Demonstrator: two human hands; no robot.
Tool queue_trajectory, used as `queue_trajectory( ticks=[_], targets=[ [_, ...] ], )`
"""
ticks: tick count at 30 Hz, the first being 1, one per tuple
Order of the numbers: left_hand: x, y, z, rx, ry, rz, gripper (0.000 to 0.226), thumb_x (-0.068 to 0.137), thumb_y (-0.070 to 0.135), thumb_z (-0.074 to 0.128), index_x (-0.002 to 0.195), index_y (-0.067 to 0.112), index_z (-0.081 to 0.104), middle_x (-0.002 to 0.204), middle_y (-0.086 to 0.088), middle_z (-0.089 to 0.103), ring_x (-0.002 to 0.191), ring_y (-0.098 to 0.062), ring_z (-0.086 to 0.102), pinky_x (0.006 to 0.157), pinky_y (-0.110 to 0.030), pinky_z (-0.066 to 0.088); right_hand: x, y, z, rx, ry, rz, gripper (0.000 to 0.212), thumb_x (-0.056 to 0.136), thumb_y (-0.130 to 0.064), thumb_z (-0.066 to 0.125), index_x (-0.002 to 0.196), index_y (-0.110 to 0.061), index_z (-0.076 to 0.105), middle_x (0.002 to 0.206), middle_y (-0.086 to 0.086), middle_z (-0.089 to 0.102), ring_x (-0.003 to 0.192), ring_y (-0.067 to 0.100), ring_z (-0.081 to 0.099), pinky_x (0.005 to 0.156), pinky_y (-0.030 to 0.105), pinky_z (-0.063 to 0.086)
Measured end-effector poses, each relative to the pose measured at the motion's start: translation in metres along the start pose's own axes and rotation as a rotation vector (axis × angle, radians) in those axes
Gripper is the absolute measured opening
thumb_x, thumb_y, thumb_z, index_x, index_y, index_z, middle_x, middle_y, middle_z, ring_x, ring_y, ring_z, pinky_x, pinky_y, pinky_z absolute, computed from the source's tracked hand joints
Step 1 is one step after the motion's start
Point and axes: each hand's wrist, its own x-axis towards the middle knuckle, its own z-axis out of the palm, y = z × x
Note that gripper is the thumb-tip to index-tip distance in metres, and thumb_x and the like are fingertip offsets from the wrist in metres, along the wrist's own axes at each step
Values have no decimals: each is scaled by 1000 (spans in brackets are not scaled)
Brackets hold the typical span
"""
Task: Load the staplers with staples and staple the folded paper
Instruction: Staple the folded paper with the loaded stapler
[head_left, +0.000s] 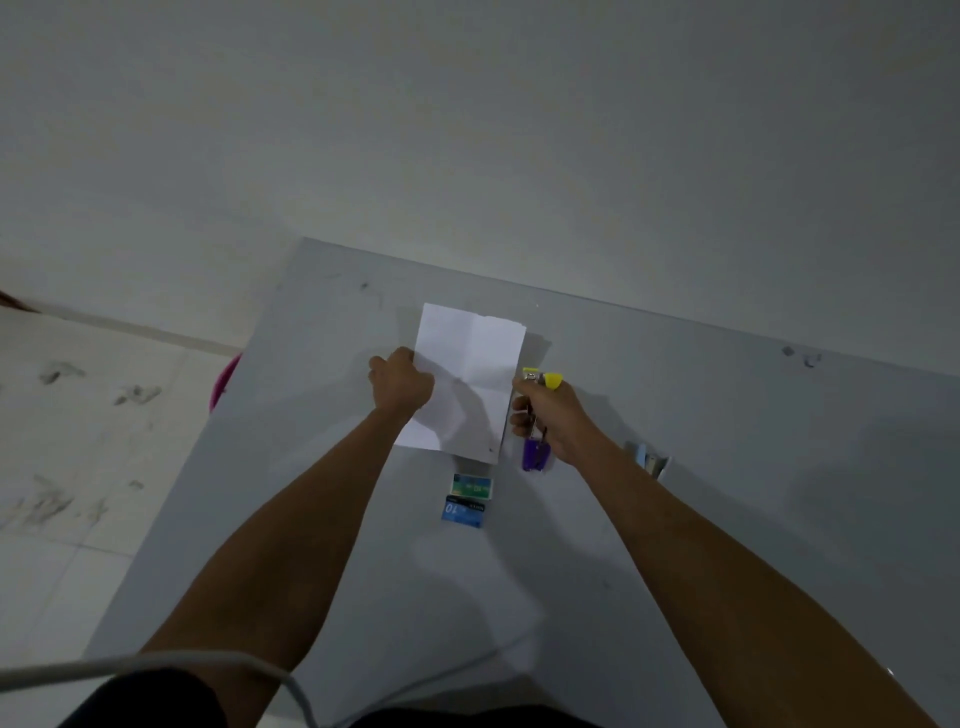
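Note:
A white folded paper (475, 364) is lifted above the grey table (727, 467), and my left hand (400, 382) grips its left edge. My right hand (545, 415) is shut on a yellow stapler (545, 378) whose metal mouth sits at the paper's right edge. A purple stapler (536, 454) lies on the table just under my right hand. A light blue stapler (649, 460) lies right of my right forearm. Two staple boxes rest below the paper: a green one (471, 487) and a blue one (465, 512).
The table's left edge drops to a pale tiled floor (78, 441), where a pink round object (223, 384) peeks out. A grey wall (519, 130) rises behind the table. A grey cable (156, 665) crosses the bottom left.

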Motion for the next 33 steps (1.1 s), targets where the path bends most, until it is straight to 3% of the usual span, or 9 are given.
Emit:
queue_trajectory(
  ticks=[4, 9, 13, 16, 20, 24, 28, 30, 33],
  targets=[
    [5, 3, -6, -84, -33, 65, 11, 83, 19, 61, 86, 9, 58, 99, -16, 63, 94, -36, 61, 82, -45, 55, 5, -6, -5, -8, 28, -7, 13, 93, -16, 56, 82, -9, 58, 66, 11, 60, 46, 18, 56, 51, 29, 44],
    [-9, 17, -26, -328, -146, 119, 13, 88, 14, 60, 100, 9, 58, 107, -18, 65, 95, -35, 64, 80, -49, 57, 2, -14, -12, -10, 87, -37, 15, 92, -5, 52, 78, -6, 57, 69, 15, 65, 54, 20, 59, 50, 30, 46],
    [-29, 35, -45, -449, -160, 168, 8, 89, 9, 57, 97, 9, 57, 101, -18, 65, 90, -33, 65, 78, -47, 58, -10, -27, -27, -3, 128, -69, 16, 85, 2, 56, 72, -7, 56, 74, 14, 63, 48, 19, 49, 50, 30, 39],
    [-51, 51, -60, -522, -146, 237, 9, 88, 2, 55, 94, 9, 58, 93, -17, 65, 83, -30, 64, 75, -46, 56, -26, -38, -46, 105, 121, -46, 9, 92, -15, 55, 85, -9, 54, 78, 14, 65, 43, 17, 48, 48, 26, 34],
    [-80, 67, -68, -595, -164, 324, 14, 88, 1, 54, 96, 8, 62, 96, -15, 64, 85, -30, 63, 75, -45, 56, -47, -51, -73, 229, -23, 24, 52, 84, -64, 55, 85, -12, 56, 77, 13, 63, 44, 18, 51, 48, 22, 39],
    [-110, 80, -59, -629, -162, 415, 19, 87, -5, 52, 95, 6, 65, 93, -16, 65, 81, -28, 62, 74, -42, 55, -70, -60, -96, 240, -141, 68, 69, 64, -79, 63, 70, -10, 62, 66, 6, 61, 57, 20, 55, 57, 26, 42],
    [-135, 85, -47, -588, -136, 539, 30, 82, -13, 54, 76, 12, 69, 80, -8, 68, 75, -21, 61, 69, -32, 52, -83, -62, -110, 241, -199, 90, 68, 56, -55, 86, 109, -16, 67, 106, 6, 63, 98, 23, 58, 98, 30, 42],
    [-141, 84, -43, -579, -137, 583, 38, 77, -18, 55, 71, 16, 70, 78, -4, 68, 72, -18, 62, 65, -27, 51, -90, -59, -115, 211, -212, 87, 58, 67, -34, 84, 118, -13, 65, 101, 11, 67, 93, 26, 62, 89, 36, 49],
    [-154, 86, -39, -637, -196, 599, 35, 81, -15, 48, 75, 12, 69, 82, -4, 67, 79, -19, 60, 62, -21, 49, -102, -54, -121, 147, -188, -7, 25, 85, -13, 68, 110, -12, 65, 92, 10, 68, 81, 24, 65, 70, 34, 57]
  ],
)
